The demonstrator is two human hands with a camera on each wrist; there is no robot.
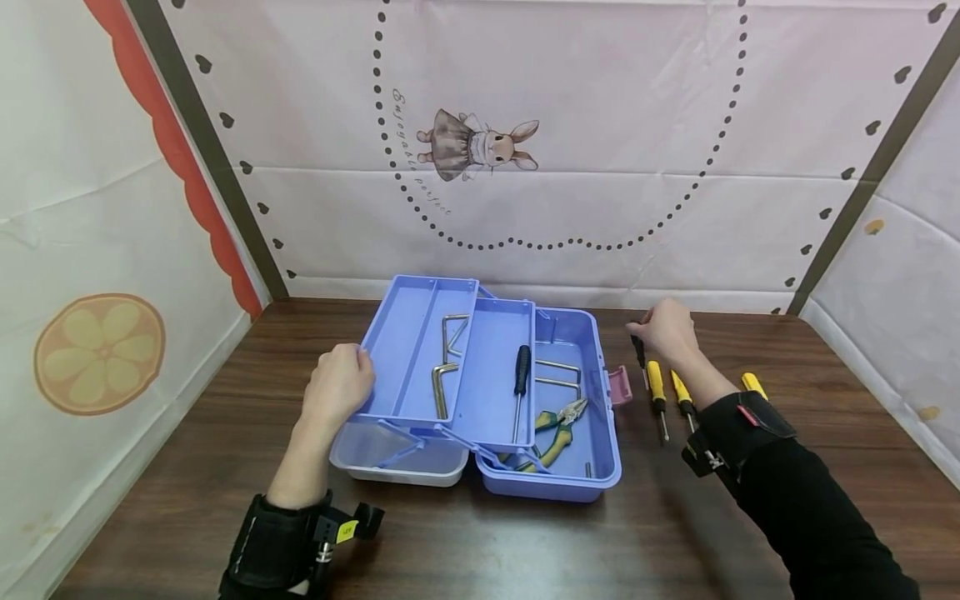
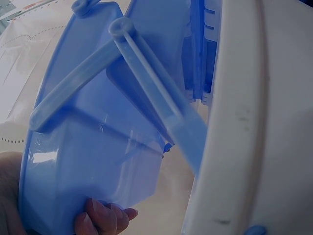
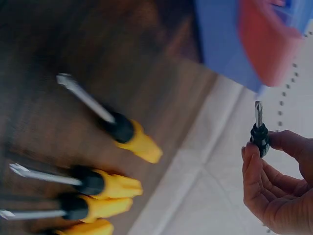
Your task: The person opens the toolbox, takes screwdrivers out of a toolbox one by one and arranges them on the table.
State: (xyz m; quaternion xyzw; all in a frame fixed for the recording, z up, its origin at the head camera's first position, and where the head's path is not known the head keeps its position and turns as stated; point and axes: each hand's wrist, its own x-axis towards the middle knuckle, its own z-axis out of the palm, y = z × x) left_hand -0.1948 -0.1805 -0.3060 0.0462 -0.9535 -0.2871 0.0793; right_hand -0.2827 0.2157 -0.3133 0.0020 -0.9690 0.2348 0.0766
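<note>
My left hand [image 1: 337,385] grips the left edge of the upper tray [image 1: 403,333] of a blue toolbox [image 1: 611,450], its fingers [image 2: 100,218] curled against the tray's underside in the left wrist view. To the right of the box, my right hand [image 1: 670,332] pinches a small screwdriver [image 3: 259,137] by its black handle, the tip pointing up in the right wrist view. Yellow-handled screwdrivers [image 1: 656,383] lie on the table near that hand. Another black-handled screwdriver [image 1: 522,371] lies in the middle tray, and hex keys [image 1: 441,392] are in the upper one.
Green-and-yellow pliers [image 1: 558,442] and more hex keys [image 1: 558,382] lie in the toolbox's bottom. A pink latch [image 1: 619,386] sticks out at its right side. The translucent lid [image 1: 397,467] rests open under the trays. A printed cloth wall [image 1: 600,192] stands behind the wooden table [image 1: 525,550].
</note>
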